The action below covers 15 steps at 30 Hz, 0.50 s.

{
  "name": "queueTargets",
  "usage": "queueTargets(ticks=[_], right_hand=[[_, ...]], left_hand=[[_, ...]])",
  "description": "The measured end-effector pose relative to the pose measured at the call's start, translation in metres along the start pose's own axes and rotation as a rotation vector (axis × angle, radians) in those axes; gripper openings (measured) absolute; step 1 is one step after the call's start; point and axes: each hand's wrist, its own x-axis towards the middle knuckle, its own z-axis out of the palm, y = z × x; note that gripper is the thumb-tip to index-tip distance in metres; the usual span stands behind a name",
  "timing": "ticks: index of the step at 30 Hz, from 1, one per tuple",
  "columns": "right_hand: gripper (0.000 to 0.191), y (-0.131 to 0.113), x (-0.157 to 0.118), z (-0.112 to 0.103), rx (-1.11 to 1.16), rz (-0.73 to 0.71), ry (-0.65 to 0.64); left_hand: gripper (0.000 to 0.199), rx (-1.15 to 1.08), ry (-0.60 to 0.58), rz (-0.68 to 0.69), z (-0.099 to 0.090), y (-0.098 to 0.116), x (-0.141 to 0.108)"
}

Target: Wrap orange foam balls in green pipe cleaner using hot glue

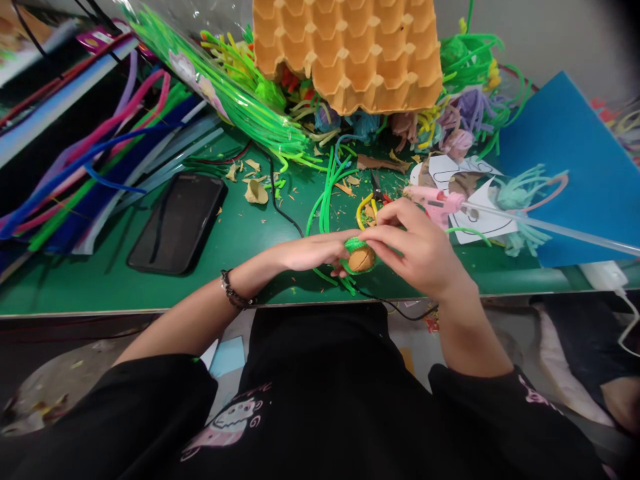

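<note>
My left hand (320,252) grips a small round piece of brown egg-carton cardboard (361,259) wrapped around its rim with green pipe cleaner (354,245). The thumb and fingers close on its left side. My right hand (413,247) pinches at the upper right edge of the same piece, thumb and forefinger together at the green wrapping; whether a strand end is between them I cannot make out. Several loose green pipe cleaners (327,193) lie just behind the hands. A pink glue gun (435,200) with a long clear glue stick rests right of my right hand.
A black phone (177,223) lies on the green table (250,280) at left. Behind stand an egg tray (350,53), a bag of green pipe cleaners (240,107) and coloured bundles (470,113). A blue board (575,167) is at right. Cardboard scraps (256,192) lie scattered; a black cable (280,207) crosses the table.
</note>
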Motion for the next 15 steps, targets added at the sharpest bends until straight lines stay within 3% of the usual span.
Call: queueTargets(ticks=[6, 15], right_hand=[[0.008, -0.0006, -0.0018, -0.0073, 0.064, 0.066, -0.044], [0.005, -0.0014, -0.0058, -0.0062, 0.09, 0.192, 0.009]], left_hand=[[0.055, 0.0, 0.02, -0.032, 0.0003, -0.0015, 0.0003], [0.054, 0.114, 0.093, -0.008, 0.0031, 0.0027, -0.0007]])
